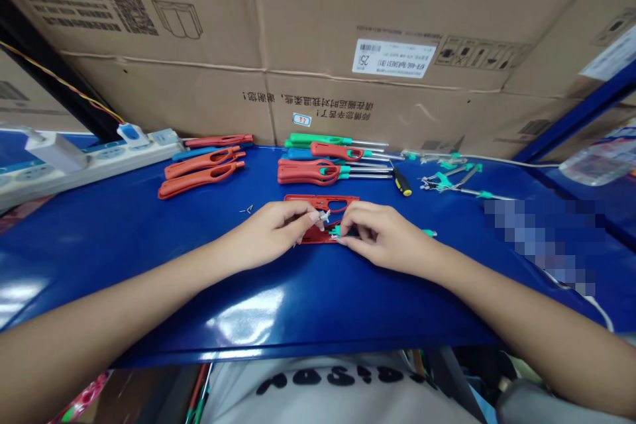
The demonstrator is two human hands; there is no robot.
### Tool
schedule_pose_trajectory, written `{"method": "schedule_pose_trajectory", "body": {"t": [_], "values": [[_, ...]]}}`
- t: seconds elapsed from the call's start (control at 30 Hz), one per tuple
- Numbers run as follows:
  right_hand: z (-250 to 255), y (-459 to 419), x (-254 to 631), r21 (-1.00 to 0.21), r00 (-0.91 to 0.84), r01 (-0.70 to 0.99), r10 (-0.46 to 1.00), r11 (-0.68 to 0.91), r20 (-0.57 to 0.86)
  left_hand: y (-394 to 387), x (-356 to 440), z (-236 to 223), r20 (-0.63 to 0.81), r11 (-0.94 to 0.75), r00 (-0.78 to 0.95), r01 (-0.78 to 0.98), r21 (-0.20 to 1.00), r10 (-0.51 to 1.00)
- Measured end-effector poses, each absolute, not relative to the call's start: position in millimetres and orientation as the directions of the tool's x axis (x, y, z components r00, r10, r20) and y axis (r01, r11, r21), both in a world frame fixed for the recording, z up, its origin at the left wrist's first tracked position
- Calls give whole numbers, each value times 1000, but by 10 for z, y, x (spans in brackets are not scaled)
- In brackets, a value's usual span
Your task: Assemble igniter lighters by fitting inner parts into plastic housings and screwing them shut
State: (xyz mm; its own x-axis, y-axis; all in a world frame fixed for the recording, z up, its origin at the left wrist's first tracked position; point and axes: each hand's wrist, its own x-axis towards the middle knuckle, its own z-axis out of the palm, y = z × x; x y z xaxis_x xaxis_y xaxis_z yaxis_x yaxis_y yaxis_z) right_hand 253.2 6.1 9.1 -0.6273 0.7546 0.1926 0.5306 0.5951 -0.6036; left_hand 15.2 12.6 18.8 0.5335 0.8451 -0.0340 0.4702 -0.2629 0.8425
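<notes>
My left hand [265, 232] pinches a small whitish plastic part [324, 216] between thumb and fingertips. Close beside it, my right hand [387, 233] is closed at the fingertips on a small green piece [334, 231] with a pale end. Under both hands lie two red lighter casing halves, the upper half [293, 198] showing its trigger opening and the lower half [314, 236] partly covered by the fingers. A green tip [429, 233] sticks out past my right hand; whether it joins the piece in my fingers is hidden.
Behind the hands lie lighters with metal tubes, red [305, 172] and green [315, 140]. A screwdriver [401, 182] and loose green-and-metal lighter parts [450, 182] lie right. Orange-red handles [199, 180] and a power strip [106, 162] are left. A cardboard box [298, 33] stands behind.
</notes>
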Motion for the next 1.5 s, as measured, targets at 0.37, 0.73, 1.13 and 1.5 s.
{"method": "schedule_pose_trajectory", "body": {"t": [0.37,0.73,1.13,1.5], "values": [[38,317,2584,-981,-590,187,793,-51,-153,145,169,156,-90,-185,557,418,889,825],[-35,310,2637,-961,-626,243,778,133,-51,132,176,104,-65,-212,576,401,891,815],[-58,298,2626,-949,-609,255,793,186,-8,128,185,122,-54,-238,572,424,874,819],[-45,291,2617,-939,-616,263,787,223,15,120,201,131,-71,-244,582,445,862,810]]}}
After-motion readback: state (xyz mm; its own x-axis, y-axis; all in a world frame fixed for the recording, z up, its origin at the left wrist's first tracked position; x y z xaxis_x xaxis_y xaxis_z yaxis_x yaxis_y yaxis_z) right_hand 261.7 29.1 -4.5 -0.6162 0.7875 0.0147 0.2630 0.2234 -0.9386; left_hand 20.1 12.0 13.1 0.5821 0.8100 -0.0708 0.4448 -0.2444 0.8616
